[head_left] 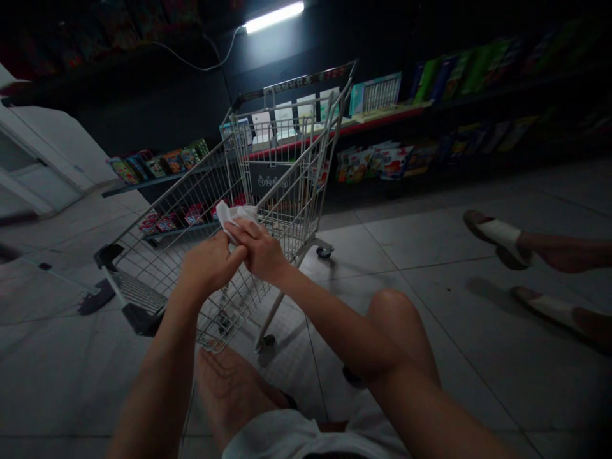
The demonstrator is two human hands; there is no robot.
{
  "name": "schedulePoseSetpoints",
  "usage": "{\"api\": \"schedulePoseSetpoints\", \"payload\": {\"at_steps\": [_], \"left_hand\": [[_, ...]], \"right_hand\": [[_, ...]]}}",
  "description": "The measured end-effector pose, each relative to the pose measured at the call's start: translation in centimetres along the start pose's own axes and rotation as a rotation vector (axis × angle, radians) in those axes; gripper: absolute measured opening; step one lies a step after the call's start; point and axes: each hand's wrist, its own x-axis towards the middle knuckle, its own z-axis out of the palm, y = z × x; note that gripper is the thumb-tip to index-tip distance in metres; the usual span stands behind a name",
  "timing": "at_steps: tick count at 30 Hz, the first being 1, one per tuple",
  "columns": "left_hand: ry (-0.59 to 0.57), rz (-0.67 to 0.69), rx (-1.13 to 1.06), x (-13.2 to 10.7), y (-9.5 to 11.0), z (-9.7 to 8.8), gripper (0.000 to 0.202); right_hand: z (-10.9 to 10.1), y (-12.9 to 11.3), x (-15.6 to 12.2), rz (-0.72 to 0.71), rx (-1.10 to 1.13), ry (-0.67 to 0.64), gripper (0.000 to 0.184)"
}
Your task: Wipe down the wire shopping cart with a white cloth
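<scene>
A wire shopping cart point(291, 210) stands tilted in view right before my knees. My right hand point(258, 248) is closed over a white cloth or tissue point(236, 213), pressing it on the cart's near top rail. Right beside it, my left hand point(208, 264) is curled over the same rail, its thumb lying against my right hand. The left fingertips are hidden behind the hand. A dark sign with pale lettering point(270, 182) hangs inside the cart's handle end.
Shelves with books point(284, 121) and bagged goods point(377, 159) line the dark wall behind. A lit tube lamp point(275, 17) hangs above. Another person's feet in light slip-ons point(502, 236) are at right. A flat mop point(95, 296) rests on the tiled floor at left.
</scene>
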Motion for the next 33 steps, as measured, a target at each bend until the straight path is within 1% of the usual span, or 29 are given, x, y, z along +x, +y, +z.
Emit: {"api": "schedulePoseSetpoints", "payload": {"at_steps": [2, 4, 7, 9, 10, 11, 13, 15, 17, 18, 19, 20, 21, 22, 24, 25, 27, 28, 29, 31, 33], "left_hand": [[0.031, 0.047, -0.085, 0.2, -0.1, 0.3, 0.050], [0.076, 0.077, -0.103, 0.1, -0.1, 0.6, 0.058], [0.118, 0.097, -0.043, 0.0, 0.1, 0.9, 0.064], [0.122, 0.097, -0.018, -0.1, 0.2, 0.9, 0.069], [0.122, 0.095, -0.009, -0.1, 0.2, 1.0, 0.071], [0.122, 0.092, -0.001, -0.1, 0.2, 1.0, 0.072], [0.130, 0.082, 0.017, -0.1, 0.3, 1.0, 0.073], [0.140, 0.070, 0.033, -0.2, 0.3, 1.1, 0.073], [0.148, 0.064, 0.044, -0.3, 0.4, 1.1, 0.071], [0.149, 0.062, 0.048, -0.3, 0.4, 1.1, 0.071], [0.146, 0.061, 0.049, -0.4, 0.4, 1.1, 0.071], [0.141, 0.058, 0.050, -0.4, 0.5, 1.0, 0.070], [0.136, 0.055, 0.049, -0.4, 0.5, 1.0, 0.070], [0.132, 0.052, 0.047, -0.5, 0.5, 1.0, 0.070], [0.129, 0.054, 0.037, -0.4, 0.4, 1.0, 0.071], [0.129, 0.059, 0.033, -0.4, 0.4, 1.0, 0.071], [0.128, 0.069, 0.028, -0.3, 0.2, 1.1, 0.071], [0.126, 0.073, 0.028, -0.3, 0.1, 1.1, 0.070], [0.122, 0.074, 0.029, -0.2, 0.0, 1.2, 0.069], [0.118, 0.069, 0.031, -0.2, -0.2, 1.1, 0.068], [0.118, 0.067, 0.029, -0.2, -0.4, 1.1, 0.067]], "right_hand": [[-0.3, 2.0, 0.6, 0.020, 0.017, 0.022, 0.058], [-0.9, 4.7, 1.9, 0.123, 0.002, 0.083, 0.066], [-1.4, 8.0, 4.2, 0.297, -0.025, 0.208, 0.076], [-0.8, 8.9, 4.6, 0.363, -0.035, 0.252, 0.078], [-0.2, 8.9, 4.2, 0.390, -0.039, 0.251, 0.079], [0.7, 8.7, 3.2, 0.417, -0.044, 0.233, 0.081], [3.2, 7.7, -0.3, 0.477, -0.048, 0.161, 0.083], [5.9, 6.8, -5.3, 0.531, -0.037, 0.071, 0.080], [8.3, 6.5, -10.6, 0.573, 0.007, -0.026, 0.080], [9.1, 6.6, -12.7, 0.584, 0.057, -0.079, 0.080], [9.5, 6.7, -14.2, 0.604, 0.102, -0.095, 0.081], [9.6, 6.8, -14.9, 0.619, 0.139, -0.076, 0.080], [9.2, 6.8, -14.8, 0.624, 0.161, -0.022, 0.080], [8.6, 6.7, -14.0, 0.609, 0.168, 0.055, 0.080], [6.6, 5.9, -10.7, 0.512, 0.148, 0.207, 0.079], [5.6, 5.3, -8.6, 0.430, 0.142, 0.234, 0.078], [4.0, 3.7, -4.8, 0.317, 0.133, 0.221, 0.074], [3.6, 3.0, -3.6, 0.293, 0.122, 0.203, 0.071], [3.5, 2.3, -2.9, 0.290, 0.104, 0.183, 0.069], [4.1, 1.4, -3.3, 0.321, 0.054, 0.125, 0.067], [5.4, 1.1, -5.4, 0.347, 0.009, 0.020, 0.070]]}}
